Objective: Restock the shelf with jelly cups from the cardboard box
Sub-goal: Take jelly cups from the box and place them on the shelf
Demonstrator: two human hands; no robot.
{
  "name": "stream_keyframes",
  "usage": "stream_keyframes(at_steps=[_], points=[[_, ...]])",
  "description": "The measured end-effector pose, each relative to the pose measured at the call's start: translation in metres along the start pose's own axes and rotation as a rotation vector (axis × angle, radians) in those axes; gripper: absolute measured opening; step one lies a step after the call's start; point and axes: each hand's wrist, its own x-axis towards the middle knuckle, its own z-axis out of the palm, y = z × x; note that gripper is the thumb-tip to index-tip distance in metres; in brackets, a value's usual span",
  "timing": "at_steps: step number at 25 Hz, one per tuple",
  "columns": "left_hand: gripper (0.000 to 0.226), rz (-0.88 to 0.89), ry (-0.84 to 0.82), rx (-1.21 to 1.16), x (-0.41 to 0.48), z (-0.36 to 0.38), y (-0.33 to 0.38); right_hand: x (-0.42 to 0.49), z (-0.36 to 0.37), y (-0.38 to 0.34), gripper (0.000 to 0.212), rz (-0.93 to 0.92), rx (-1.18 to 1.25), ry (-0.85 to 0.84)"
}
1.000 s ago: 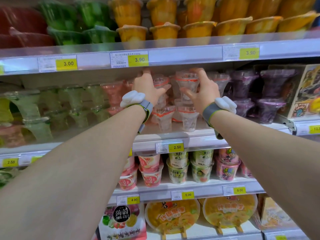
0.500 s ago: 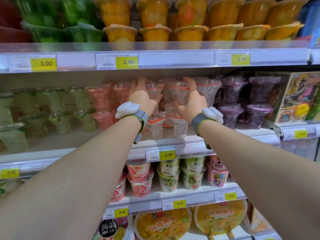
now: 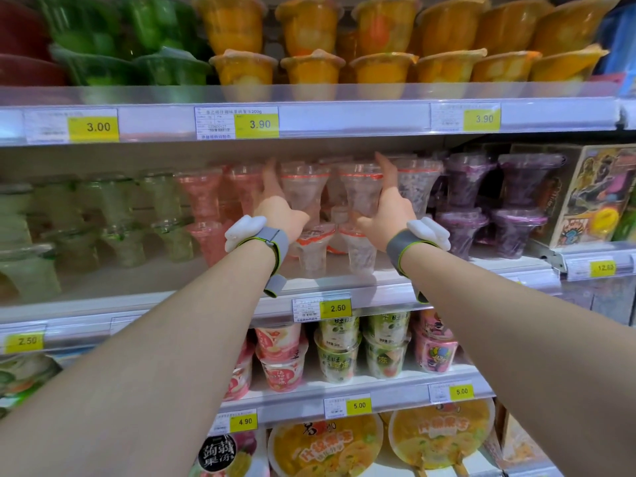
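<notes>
Two clear jelly cups with red rims, the left and the right, stand side by side on top of two lower clear cups on the middle shelf. My left hand lies against the left side of the left upper cup, fingers straight up and thumb pointing right under it. On the right side of the right upper cup rests my right hand, index finger straight up and thumb pointing left. The cardboard box is out of view.
Pink cups and green cups fill the shelf to the left, purple cups and a printed carton to the right. Orange cups sit on the shelf above, close over my fingertips. Tubs stand below.
Both hands have stayed at the two upper clear cups and reached slightly deeper into the shelf. Their fingers now lie straighter along the cup sides.
</notes>
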Motion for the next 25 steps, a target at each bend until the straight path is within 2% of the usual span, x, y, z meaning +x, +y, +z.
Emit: stream_keyframes(at_steps=[1, 4, 10, 15, 25], points=[[0.051, -0.048, -0.017, -0.005, 0.002, 0.001, 0.0, 0.0, -0.001, 0.001, 0.102, -0.002, 0.004, 0.0], [0.065, -0.067, -0.03, -0.121, 0.009, 0.007, -0.003, -0.001, -0.004, 0.003, 0.101, -0.002, 0.021, -0.005], [0.053, 0.006, -0.039, -0.101, 0.008, 0.011, -0.007, -0.002, -0.003, 0.003, 0.102, 0.001, 0.028, 0.002], [0.057, 0.058, -0.017, -0.097, 0.001, 0.016, -0.01, -0.002, -0.001, 0.005, 0.106, -0.013, 0.01, 0.003], [0.051, 0.013, -0.021, 0.027, -0.01, 0.012, -0.002, -0.004, -0.007, 0.001, 0.105, 0.001, -0.003, -0.016]])
